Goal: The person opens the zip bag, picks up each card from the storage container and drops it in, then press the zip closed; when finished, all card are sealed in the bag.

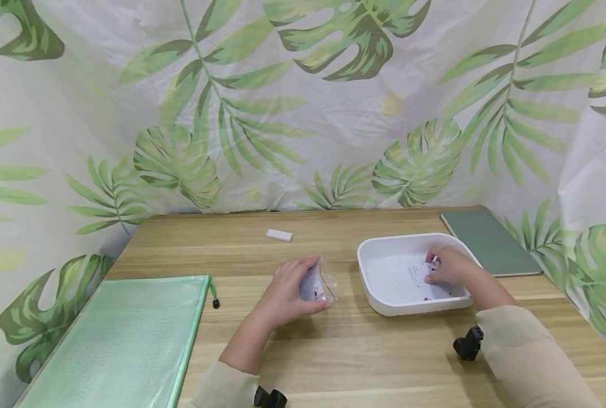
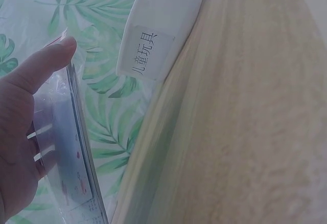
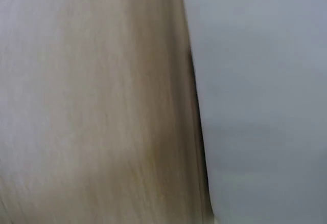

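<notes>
My left hand (image 1: 284,292) holds a clear zip bag (image 1: 327,280) upright above the table, thumb on one side and fingers on the other. In the left wrist view, the clear bag (image 2: 66,157) has pale cards with small printed pictures and text inside. My right hand (image 1: 450,265) reaches into a white plastic bin (image 1: 386,272) and pinches a printed card (image 1: 418,275) between thumb and fingers. More card surface lies under that hand, partly hidden. The right wrist view shows just the bin's outer wall (image 3: 260,101) beside the wooden table.
A green mesh zip pouch (image 1: 114,334) lies at the left of the wooden table (image 1: 364,362). A small white block (image 1: 279,235) lies near the back edge. Right of the bin is a dark green notebook (image 1: 491,241). A leaf-patterned cloth (image 1: 262,141) hangs behind.
</notes>
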